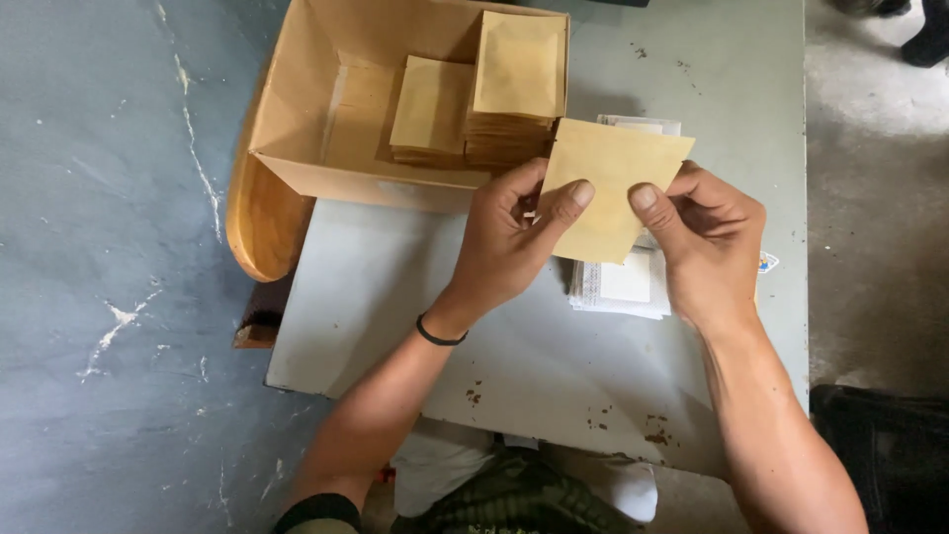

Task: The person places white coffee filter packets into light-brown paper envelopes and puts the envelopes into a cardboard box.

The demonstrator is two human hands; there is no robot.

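Both my hands hold one small tan paper envelope point(605, 178) above the grey table point(534, 346). My left hand point(509, 242) pinches its lower left edge with thumb and fingers, a black band on that wrist. My right hand point(707, 242) grips its lower right side with the thumb on the front. Under the envelope lies a stack of white printed packets point(618, 287). Beyond my hands an open cardboard box point(316, 119) holds two stacks of the same tan envelopes point(519, 74), the right stack taller than the left.
A rounded wooden seat edge point(259, 222) pokes out under the box at the table's left side. Grey concrete floor point(109, 247) lies to the left. A dark object point(890, 445) sits at the lower right, and someone's dark shoes point(924, 35) show at the top right.
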